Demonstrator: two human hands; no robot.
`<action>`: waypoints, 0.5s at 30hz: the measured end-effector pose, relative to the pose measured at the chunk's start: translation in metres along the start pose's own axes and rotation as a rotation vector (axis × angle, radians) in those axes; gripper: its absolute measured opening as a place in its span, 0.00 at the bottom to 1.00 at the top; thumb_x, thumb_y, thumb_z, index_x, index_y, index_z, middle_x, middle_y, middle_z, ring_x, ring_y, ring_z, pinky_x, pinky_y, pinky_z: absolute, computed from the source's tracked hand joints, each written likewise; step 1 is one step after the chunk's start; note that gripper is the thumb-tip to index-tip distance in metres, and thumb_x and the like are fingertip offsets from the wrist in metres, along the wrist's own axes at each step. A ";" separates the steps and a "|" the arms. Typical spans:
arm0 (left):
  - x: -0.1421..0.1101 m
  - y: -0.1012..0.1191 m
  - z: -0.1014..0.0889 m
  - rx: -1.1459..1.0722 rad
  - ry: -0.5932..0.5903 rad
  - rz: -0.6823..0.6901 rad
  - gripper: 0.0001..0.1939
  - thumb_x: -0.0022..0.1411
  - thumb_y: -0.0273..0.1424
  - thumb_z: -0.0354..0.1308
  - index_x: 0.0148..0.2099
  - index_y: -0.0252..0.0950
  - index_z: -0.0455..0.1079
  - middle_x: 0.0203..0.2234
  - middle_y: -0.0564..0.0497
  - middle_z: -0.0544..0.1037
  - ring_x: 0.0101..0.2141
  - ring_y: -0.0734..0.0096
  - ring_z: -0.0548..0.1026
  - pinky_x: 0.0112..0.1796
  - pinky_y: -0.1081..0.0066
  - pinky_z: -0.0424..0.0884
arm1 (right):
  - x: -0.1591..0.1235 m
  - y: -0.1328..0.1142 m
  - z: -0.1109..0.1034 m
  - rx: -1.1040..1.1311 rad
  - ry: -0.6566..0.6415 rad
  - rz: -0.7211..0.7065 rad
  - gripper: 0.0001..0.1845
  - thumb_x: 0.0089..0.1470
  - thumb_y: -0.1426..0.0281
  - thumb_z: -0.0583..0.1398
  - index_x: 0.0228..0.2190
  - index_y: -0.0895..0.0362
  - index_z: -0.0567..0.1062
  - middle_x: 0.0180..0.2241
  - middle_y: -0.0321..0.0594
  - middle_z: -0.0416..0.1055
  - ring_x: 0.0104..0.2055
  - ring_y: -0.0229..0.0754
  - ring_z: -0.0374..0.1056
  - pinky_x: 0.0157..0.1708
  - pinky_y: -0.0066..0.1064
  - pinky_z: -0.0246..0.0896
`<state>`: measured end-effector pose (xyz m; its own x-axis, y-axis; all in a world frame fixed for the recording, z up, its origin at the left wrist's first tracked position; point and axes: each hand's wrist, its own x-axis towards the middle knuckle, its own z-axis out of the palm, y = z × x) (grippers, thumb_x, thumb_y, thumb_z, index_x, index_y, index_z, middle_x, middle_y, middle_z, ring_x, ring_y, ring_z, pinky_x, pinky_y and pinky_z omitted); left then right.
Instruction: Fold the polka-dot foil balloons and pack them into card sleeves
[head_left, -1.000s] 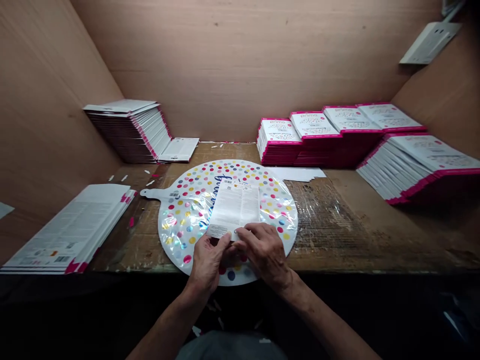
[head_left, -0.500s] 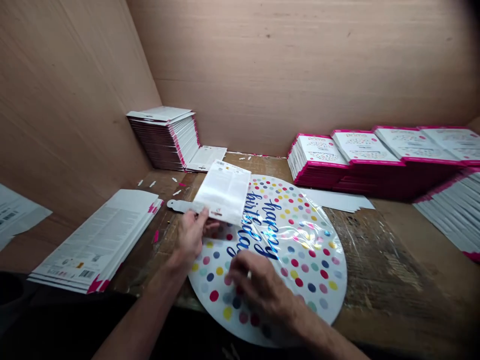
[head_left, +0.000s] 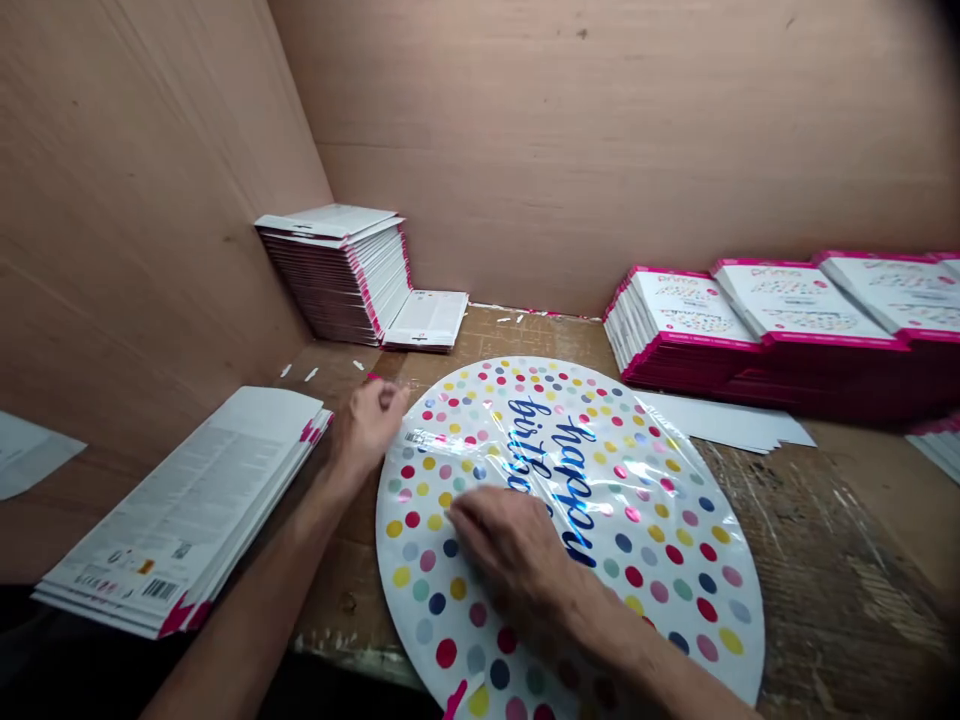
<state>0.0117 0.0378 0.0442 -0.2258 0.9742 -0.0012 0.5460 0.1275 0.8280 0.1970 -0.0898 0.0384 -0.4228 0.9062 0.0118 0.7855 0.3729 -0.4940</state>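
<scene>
A flat round foil balloon [head_left: 600, 480] with coloured dots and blue "happy birthday" lettering lies on the worn wooden bench [head_left: 825, 560]. My right hand [head_left: 502, 550] rests on its near left part with the fingers stretched out flat, holding nothing. My left hand [head_left: 367, 425] is at the balloon's left rim with the fingers curled in; the balloon's tail is hidden under it. No card is in either hand.
A pile of white printed cards with pink edges [head_left: 187, 500] lies at the near left. A taller stack [head_left: 337, 270] stands in the back left corner with a single card [head_left: 427, 318] beside it. Rows of pink-edged packs [head_left: 750, 320] fill the right. Plywood walls enclose the bench.
The white card that my left hand held is gone from it. The balloon has turned on the bench, and my left hand has closed at its left rim. My view has shifted left.
</scene>
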 end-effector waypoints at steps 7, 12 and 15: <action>-0.154 -0.038 -0.001 0.667 0.002 0.235 0.11 0.64 0.36 0.52 0.36 0.37 0.73 0.30 0.45 0.80 0.32 0.58 0.79 0.32 0.67 0.68 | 0.122 -0.058 0.018 -0.408 -0.026 0.089 0.11 0.61 0.77 0.54 0.38 0.66 0.76 0.39 0.56 0.75 0.39 0.48 0.73 0.31 0.33 0.66; -0.168 -0.052 0.015 0.688 -0.046 0.321 0.13 0.56 0.29 0.56 0.45 0.35 0.74 0.37 0.40 0.81 0.39 0.52 0.79 0.34 0.65 0.70 | 0.145 -0.096 0.034 -0.434 -0.142 0.124 0.09 0.54 0.81 0.57 0.34 0.68 0.78 0.34 0.57 0.77 0.33 0.54 0.75 0.25 0.40 0.69; -0.165 -0.055 0.011 0.678 -0.043 0.311 0.13 0.57 0.30 0.55 0.44 0.35 0.73 0.36 0.41 0.81 0.36 0.53 0.79 0.33 0.65 0.70 | 0.143 -0.097 0.031 -0.419 -0.143 0.093 0.10 0.55 0.80 0.58 0.37 0.66 0.79 0.36 0.57 0.78 0.33 0.53 0.75 0.26 0.39 0.71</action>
<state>0.0280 -0.1282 -0.0080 0.0443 0.9886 0.1436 0.9603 -0.0818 0.2668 0.0460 -0.0025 0.0609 -0.3763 0.9142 -0.1506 0.9260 0.3660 -0.0923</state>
